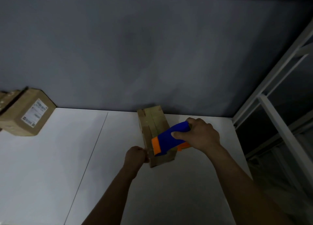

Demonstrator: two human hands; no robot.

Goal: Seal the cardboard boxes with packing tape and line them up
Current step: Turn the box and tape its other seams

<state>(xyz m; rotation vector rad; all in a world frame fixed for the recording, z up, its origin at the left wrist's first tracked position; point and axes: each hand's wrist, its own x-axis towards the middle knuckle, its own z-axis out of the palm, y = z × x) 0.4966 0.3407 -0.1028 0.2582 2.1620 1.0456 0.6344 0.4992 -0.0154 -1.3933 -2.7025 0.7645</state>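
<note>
- One grey wall fills the upper half of the view and meets the back edge of the counter.
- A white counter spreads across the lower half. A thin seam runs from its near edge towards the wall, left of centre.
- A white window frame stands along the counter's right edge.
- A labelled cardboard box sits at the far left by the wall, touching a second box that the picture edge cuts off.
- The narrow cardboard box being sealed lies right of centre. Its long axis points away from the person, its far end at the wall and its near end angled slightly right. A broad stretch of counter separates it from the left boxes; the right edge is nearer.
- A blue and orange tape dispenser rests on the box's near half, orange end towards the person.
- The right hand grips the dispenser's blue body.
- The left hand is curled at the box's near left corner, just apart from the right; whether it pinches tape cannot be made out.
</note>
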